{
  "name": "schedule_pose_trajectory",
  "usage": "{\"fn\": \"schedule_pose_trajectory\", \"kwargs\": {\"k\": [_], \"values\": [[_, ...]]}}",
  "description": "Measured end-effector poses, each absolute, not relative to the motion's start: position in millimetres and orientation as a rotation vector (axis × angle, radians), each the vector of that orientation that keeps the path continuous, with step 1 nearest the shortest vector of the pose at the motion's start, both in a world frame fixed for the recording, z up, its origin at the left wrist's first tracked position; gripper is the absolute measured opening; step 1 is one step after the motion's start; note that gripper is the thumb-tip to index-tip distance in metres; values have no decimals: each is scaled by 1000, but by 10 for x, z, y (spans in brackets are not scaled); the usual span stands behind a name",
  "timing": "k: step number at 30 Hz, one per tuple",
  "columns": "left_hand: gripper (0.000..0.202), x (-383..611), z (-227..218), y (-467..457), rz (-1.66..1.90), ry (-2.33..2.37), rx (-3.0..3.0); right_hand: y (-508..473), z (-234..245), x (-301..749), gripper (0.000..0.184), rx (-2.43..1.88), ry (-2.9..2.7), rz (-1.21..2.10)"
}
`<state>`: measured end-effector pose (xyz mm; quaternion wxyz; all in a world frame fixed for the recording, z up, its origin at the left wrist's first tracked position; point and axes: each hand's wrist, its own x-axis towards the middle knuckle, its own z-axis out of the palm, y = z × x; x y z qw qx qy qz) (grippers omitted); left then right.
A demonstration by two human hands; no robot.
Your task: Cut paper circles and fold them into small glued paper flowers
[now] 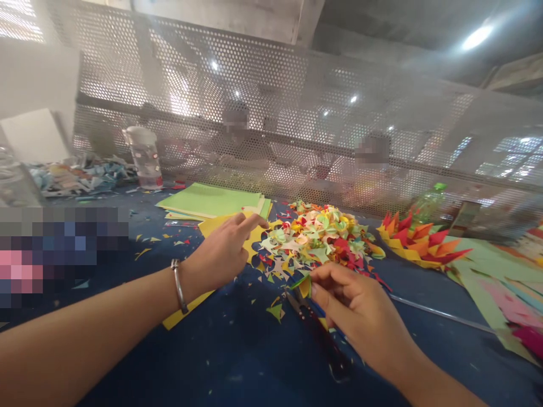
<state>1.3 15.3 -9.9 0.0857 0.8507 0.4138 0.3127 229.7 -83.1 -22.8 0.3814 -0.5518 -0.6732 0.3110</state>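
Note:
My left hand (223, 249), with a metal bangle at the wrist, reaches over a yellow paper sheet (197, 310) that has curved cuts along its right edge. Its fingers are stretched out, and whether they touch the sheet I cannot tell. Between thumb and fingers, my right hand (354, 299) pinches a small green and yellow paper piece (302, 286). Dark-handled scissors (320, 339) lie on the blue table just below that hand, blades pointing away from me. Beyond both hands rises a heap of colourful cut paper pieces (324, 229).
Green paper sheets (212, 200) are stacked behind my left hand. A lidded cup (144, 158) stands at the back left. To the right are a red, orange and yellow folded-paper piece (424, 243), a green-capped bottle (430, 203) and pale sheets. People sit behind the perforated screen (271, 102).

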Motion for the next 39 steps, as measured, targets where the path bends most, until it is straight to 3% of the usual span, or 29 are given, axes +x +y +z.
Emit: {"fn": "schedule_pose_trajectory", "kwargs": {"k": [3,8,12,17,19,22,27,30,34,39], "values": [[57,10,-89,144,818,1207,2513,-825,-228,2294,14,-1409,-1738,779],[33,15,-85,163,905,1278,2411,-814,-213,2292,14,-1415,-1769,765],[32,-3,-91,174,952,1220,2429,-817,-215,2294,14,-1431,-1768,747],[48,97,-123,57,527,837,2283,-829,-205,2281,14,-1423,-1769,770],[39,102,-144,85,488,876,2377,-836,-196,2279,15,-1421,-1760,770],[21,15,-150,229,602,1199,2465,-848,-176,2285,14,-1399,-1740,733],[35,-137,-109,361,826,1403,2419,-855,-150,2290,11,-1319,-1696,604],[43,-103,-94,307,950,1291,2382,-855,-148,2285,11,-1307,-1693,601],[32,-14,-37,204,789,1108,2142,-855,-144,2281,11,-1338,-1682,619],[25,90,23,-27,905,898,2101,-838,-142,2281,13,-1353,-1722,741]]}}
